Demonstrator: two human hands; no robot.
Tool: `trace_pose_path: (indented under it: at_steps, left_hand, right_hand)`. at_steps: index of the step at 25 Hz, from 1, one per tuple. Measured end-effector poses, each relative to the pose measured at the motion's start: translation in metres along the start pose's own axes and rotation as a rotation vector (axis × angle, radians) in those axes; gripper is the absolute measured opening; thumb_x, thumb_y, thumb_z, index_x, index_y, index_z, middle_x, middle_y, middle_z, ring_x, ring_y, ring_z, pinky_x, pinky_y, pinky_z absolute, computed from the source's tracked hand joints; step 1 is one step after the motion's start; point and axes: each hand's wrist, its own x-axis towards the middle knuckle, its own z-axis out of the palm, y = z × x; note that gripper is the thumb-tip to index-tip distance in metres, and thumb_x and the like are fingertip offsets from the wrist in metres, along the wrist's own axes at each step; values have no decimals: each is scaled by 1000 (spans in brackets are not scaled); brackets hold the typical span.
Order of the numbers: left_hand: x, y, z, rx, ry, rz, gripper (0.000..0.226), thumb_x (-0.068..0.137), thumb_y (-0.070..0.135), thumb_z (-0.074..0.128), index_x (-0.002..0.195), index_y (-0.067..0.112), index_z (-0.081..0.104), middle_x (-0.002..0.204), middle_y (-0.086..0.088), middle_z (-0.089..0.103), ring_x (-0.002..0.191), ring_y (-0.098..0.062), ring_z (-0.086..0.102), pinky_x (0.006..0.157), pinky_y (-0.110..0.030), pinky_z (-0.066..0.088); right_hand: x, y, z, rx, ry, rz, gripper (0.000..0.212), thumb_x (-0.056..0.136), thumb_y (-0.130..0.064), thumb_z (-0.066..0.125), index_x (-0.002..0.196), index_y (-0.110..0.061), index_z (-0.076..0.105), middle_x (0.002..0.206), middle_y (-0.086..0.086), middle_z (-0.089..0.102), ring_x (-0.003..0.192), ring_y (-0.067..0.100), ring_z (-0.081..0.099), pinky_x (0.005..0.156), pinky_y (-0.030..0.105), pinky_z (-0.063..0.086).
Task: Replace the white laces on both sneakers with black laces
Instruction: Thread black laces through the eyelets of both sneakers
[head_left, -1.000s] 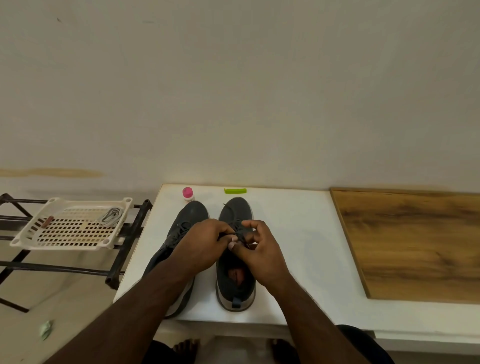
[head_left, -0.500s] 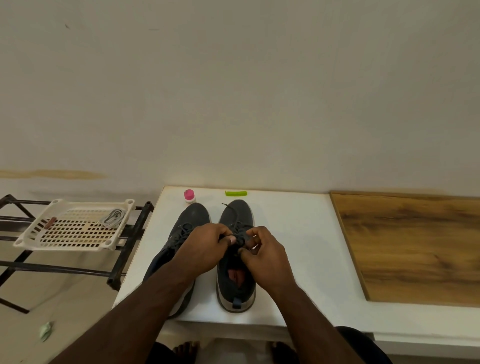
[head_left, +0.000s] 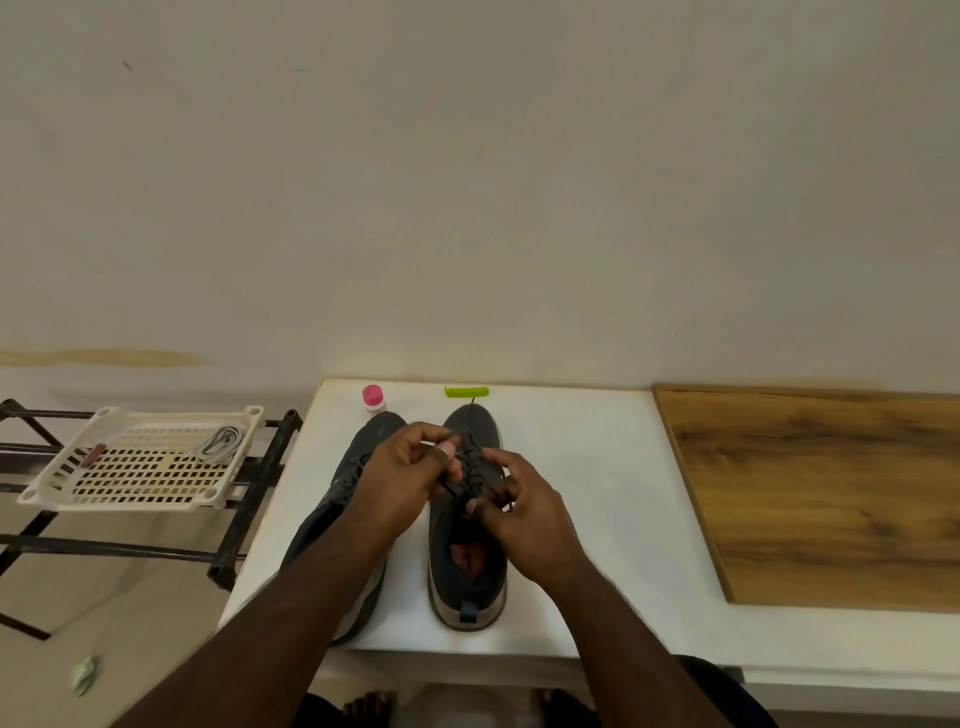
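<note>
Black lace (head_left: 470, 470) crosses the right sneaker (head_left: 470, 530) on the white tabletop (head_left: 582, 467), heel toward the person. Both hands, left (head_left: 410, 478) and right (head_left: 524, 512), pinch the lace at mid-tongue, equally near; the left sneaker (head_left: 358, 467) lies alongside.

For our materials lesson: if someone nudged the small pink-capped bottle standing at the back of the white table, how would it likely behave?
The pink-capped bottle stands upright and looks small, so it is probably light and would slide or tip at a gentle push. Its body seems round, so once down it may roll across the smooth white table, perhaps against the left sneaker close in front.
</note>
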Motion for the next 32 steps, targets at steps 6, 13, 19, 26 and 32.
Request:
trace_pose_path:
  at_steps: [6, 13, 19, 26, 32]
  left_hand:
    - [2, 10, -8, -144, 111, -116, 16, 102, 22, 52, 115, 19, 61, 71, -4, 63, 65, -16, 62, 64, -27, 58]
    - [0, 59, 15, -226, 86, 47, 17, 101, 26, 54, 113, 20, 64, 76, -3, 71, 71, -14, 69, 70, -28, 56]
    - [-6, 85, 13, -258, 52, 169, 20, 104, 21, 49, 113, 17, 66, 83, -7, 72, 73, -14, 67, 78, -32, 59]
    - [-10, 124, 9, -271, 49, 255, 20, 104, 25, 51, 105, 21, 70, 82, -3, 72, 74, -12, 67, 73, -29, 57]
    - [-11, 153, 10, -246, 122, 340, 18, 100, 28, 58, 104, 30, 75, 86, 9, 72, 85, -12, 69, 77, -28, 59]
  right_hand:
    - [13, -34, -42, 584, 351, -86, 29, 99, -5, 56, 113, -28, 68, 78, 5, 67, 70, 16, 63, 76, 30, 60]
    - [19, -69, -45, 441, 341, -142, 19, 99, -17, 62, 105, -33, 71, 94, -5, 74, 75, 16, 70, 82, 44, 62]
    - [17, -92, -53, 417, 402, -222, 25, 98, -17, 65, 108, -40, 69, 98, -6, 73, 82, 17, 73, 78, 34, 63]
    - [14, -146, -70, 355, 464, -373, 18, 99, -23, 62, 106, -39, 69, 99, -10, 74, 89, 12, 73, 84, 38, 62]
    - [10, -185, -77, 278, 438, -422, 43, 103, -20, 56, 141, -40, 49, 107, -9, 74, 91, 5, 72, 90, 37, 59]
